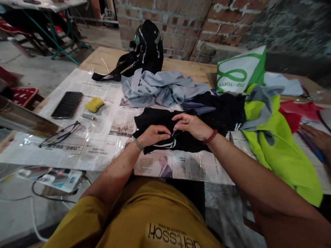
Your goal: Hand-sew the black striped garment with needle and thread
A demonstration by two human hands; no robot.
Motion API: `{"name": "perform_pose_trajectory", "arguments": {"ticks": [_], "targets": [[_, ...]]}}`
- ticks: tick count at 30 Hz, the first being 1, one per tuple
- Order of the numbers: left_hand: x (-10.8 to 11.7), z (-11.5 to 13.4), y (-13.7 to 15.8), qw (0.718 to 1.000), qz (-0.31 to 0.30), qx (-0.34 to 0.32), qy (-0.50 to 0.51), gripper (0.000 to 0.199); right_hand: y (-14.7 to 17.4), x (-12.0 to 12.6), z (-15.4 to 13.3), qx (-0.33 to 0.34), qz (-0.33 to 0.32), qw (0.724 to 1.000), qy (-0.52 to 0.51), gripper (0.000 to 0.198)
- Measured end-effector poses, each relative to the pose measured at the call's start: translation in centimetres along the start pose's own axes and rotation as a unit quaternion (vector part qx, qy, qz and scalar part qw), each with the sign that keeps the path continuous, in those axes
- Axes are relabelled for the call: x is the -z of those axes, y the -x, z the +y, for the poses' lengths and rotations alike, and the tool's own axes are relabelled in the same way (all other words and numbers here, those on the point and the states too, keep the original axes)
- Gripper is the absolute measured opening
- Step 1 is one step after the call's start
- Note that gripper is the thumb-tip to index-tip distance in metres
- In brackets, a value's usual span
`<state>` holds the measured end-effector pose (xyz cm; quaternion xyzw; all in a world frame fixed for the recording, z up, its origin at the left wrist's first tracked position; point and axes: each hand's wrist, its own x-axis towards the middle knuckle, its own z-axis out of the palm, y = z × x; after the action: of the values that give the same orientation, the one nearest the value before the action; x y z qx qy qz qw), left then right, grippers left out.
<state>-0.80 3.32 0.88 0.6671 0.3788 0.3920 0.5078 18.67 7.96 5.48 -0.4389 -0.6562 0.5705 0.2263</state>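
Note:
A black garment (152, 119) with white stripes lies bunched on the newspaper in front of me. My left hand (154, 135) grips its folded edge near the stripes, thumb against fingers. Just to the right, my right hand (190, 125) pinches a thin, pale needle (173, 133) between thumb and forefinger, its tip close to the cloth. Whether thread runs from it is too small to tell. Behind both hands lies a crumpled grey-blue cloth (160, 88). More dark clothing (222, 110) adjoins the black garment on the right.
On the left are a phone (67, 105), sponge (94, 104), glasses (60, 133) and a bottle (26, 119). Behind stand a black bag (151, 46) and a green-white bag (241, 70). A neon garment (281, 148) hangs over the right edge, near another person's hand (317, 137). A power strip (55, 178) sits below.

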Motion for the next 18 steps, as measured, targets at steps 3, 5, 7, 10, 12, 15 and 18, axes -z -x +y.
{"name": "perform_pose_trajectory", "arguments": {"ticks": [3, 5, 7, 10, 12, 15, 18], "targets": [[-0.2, 0.0, 0.1, 0.999, 0.016, -0.042, -0.017, 0.012, 0.3, -0.3, -0.3, -0.051, 0.013, 0.997, -0.064, 0.028], [-0.3, -0.1, 0.1, 0.997, 0.024, -0.066, -0.029, 0.012, 0.4, -0.6, -0.4, -0.062, 0.012, 0.995, -0.082, 0.022], [-0.4, -0.2, 0.1, 0.995, 0.028, -0.084, -0.041, 0.013, 0.4, -0.8, -0.4, -0.061, 0.011, 0.993, -0.098, 0.023], [-0.5, -0.3, 0.1, 0.992, 0.034, -0.111, -0.053, 0.013, 0.4, -1.1, -0.6, -0.064, -0.001, 0.991, -0.121, 0.027], [-0.5, -0.3, 0.1, 0.989, 0.038, -0.13, -0.062, 0.013, 0.3, -1.3, -0.7, -0.069, -0.001, 0.991, -0.114, 0.03], [-0.5, -0.3, 0.1, 0.984, 0.045, -0.149, -0.085, 0.011, 0.2, -1.5, -0.8, -0.055, 0.034, 0.996, -0.056, 0.031], [-0.6, -0.2, 0.1, 0.981, 0.056, -0.156, -0.102, 0.011, 0.1, -1.7, -0.6, -0.02, 0.076, 0.996, 0.032, 0.031]]}}
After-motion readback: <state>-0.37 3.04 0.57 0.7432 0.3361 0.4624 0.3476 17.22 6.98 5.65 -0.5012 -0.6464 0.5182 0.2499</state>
